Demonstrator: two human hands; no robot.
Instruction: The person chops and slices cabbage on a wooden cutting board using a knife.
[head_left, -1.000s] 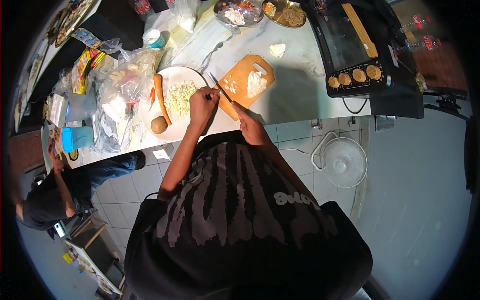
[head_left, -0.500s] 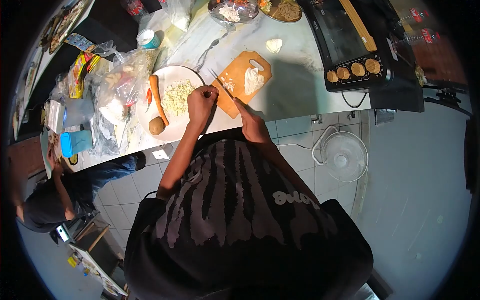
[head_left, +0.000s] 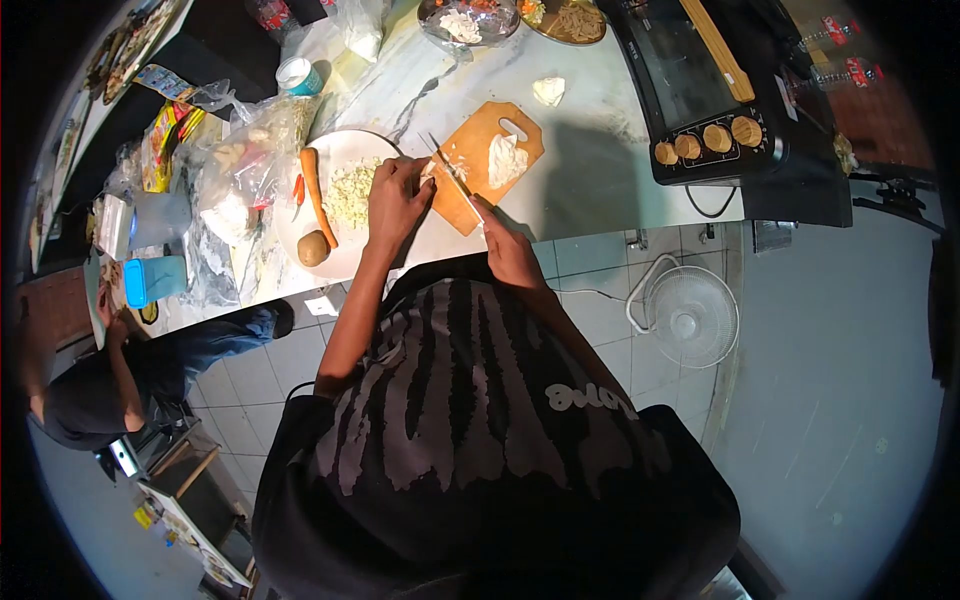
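A wooden cutting board (head_left: pixel 470 208) lies on the marble counter, with a white lump (head_left: pixel 507 161) and small white pieces on it. My right hand (head_left: pixel 508 250) grips a knife (head_left: pixel 457 180), its blade slanting over the board. At the board's left edge, my left hand (head_left: pixel 399 200) has its fingers pinched together near the blade; what they hold is too small to name. Left of it, a white plate (head_left: pixel 345 263) bears chopped pale pieces (head_left: pixel 349 195), a carrot (head_left: pixel 314 190), red chilies (head_left: pixel 298 189) and a round brown item (head_left: pixel 313 248).
A black oven (head_left: pixel 720 110) stands at the right. Two bowls (head_left: pixel 467 22) of food are at the back. Plastic bags (head_left: pixel 245 165) and a blue-lidded container (head_left: pixel 153 281) lie left. Another person (head_left: pixel 90 395) works at the far left; a fan (head_left: pixel 690 315) stands below.
My left hand has moved slightly up, its fingers changing their pose beside the blade. The knife has turned slightly and its blade now catches light. The view shifted a little earlier.
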